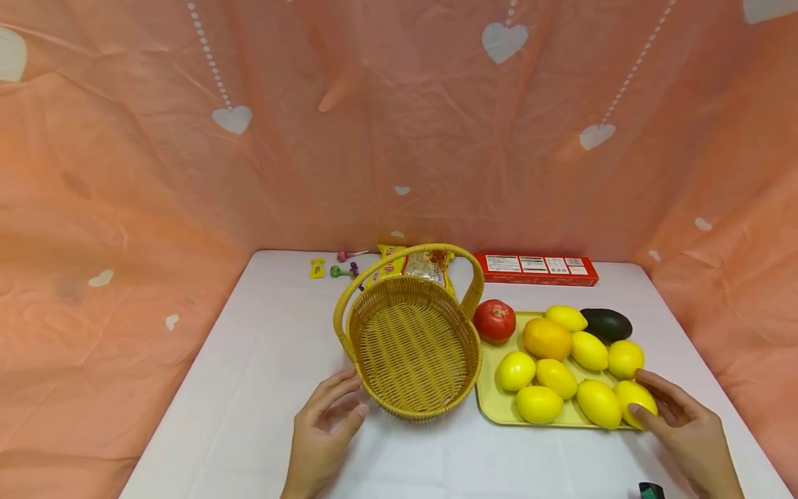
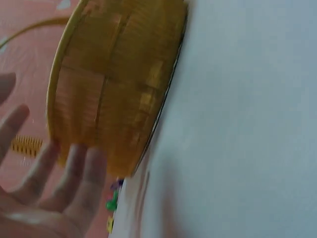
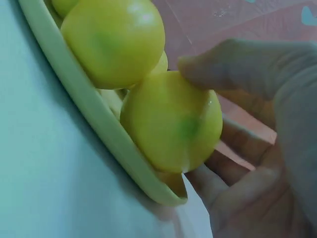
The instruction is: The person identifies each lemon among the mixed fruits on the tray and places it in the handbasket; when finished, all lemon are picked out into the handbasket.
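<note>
An empty wicker basket (image 1: 414, 357) with a tall arched handle stands on the white table. My left hand (image 1: 327, 430) is beside its left front, fingers spread; in the left wrist view the fingertips reach the woven side (image 2: 104, 89), and contact is hard to tell. On the right, a pale yellow tray (image 1: 499, 414) bears several lemons (image 1: 539, 405), an orange fruit (image 1: 547, 339) and a dark green oval fruit (image 1: 606, 324). My right hand (image 1: 688, 430) has thumb and fingers round the lemon (image 3: 171, 124) at the tray's front right corner. That lemon still sits on the tray.
A red pomegranate-like fruit (image 1: 494, 321) lies at the tray's back left corner. Behind are a red box (image 1: 536, 270), a yellow snack bag (image 1: 427, 267), lollipops (image 1: 341, 272) and a yellow wrapped sweet (image 1: 317, 268). A dark object (image 1: 651, 491) shows at the front edge. Pink curtains surround the table.
</note>
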The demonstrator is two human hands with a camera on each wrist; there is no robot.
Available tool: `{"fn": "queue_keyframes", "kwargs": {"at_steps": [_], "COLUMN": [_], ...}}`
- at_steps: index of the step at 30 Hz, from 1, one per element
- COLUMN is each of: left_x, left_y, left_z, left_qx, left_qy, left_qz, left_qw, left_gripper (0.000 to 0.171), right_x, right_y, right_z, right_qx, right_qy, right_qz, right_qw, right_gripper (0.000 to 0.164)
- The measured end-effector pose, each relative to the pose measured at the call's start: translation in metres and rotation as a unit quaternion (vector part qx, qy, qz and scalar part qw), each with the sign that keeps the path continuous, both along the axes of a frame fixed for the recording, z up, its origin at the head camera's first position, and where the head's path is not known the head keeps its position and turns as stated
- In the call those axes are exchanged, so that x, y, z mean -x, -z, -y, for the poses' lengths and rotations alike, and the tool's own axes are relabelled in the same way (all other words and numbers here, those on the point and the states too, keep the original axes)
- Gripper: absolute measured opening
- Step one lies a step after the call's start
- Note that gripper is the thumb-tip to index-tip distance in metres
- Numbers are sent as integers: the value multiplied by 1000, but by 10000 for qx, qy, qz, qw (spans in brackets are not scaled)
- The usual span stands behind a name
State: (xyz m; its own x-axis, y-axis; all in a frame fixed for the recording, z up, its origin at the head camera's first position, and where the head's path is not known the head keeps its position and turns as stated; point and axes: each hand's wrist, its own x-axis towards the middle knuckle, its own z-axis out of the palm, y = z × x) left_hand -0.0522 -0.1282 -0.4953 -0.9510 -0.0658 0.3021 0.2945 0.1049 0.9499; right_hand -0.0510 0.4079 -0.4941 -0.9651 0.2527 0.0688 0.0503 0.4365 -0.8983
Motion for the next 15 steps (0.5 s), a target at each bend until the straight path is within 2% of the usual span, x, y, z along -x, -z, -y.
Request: {"fn": "queue_keyframes", "kwargs": {"at_steps": [2,5,7,10,15], "left_x": [-2,-3,-3,-4,-5], "left_y": [0,2,4,8,10], "left_z": [-8,-19,-25,-34,-49], "left_qx": [11,-23,-32,-186,-597], "left_qy": [-75,-141,-168,-306,-702], "left_qz": [144,510,738,915,761], "left_qw": [9999,9986,9971,9952,9928], "left_gripper": [39,51,59,64,67], "right_x": [0,1,1,0,-2], "right_y": [-1,-6,-9,-10,-6], "right_z": [5,10,13,15,19], "right_qx": [-563,-1442,-1719,-1867,-2024], "right_qy": [309,696,842,932,856], "right_qz": [330,993,1338,1445,1180], "right_qw": [9974,9821,9724,9672,9684], "right_gripper": [70,85,89,87,78]}}
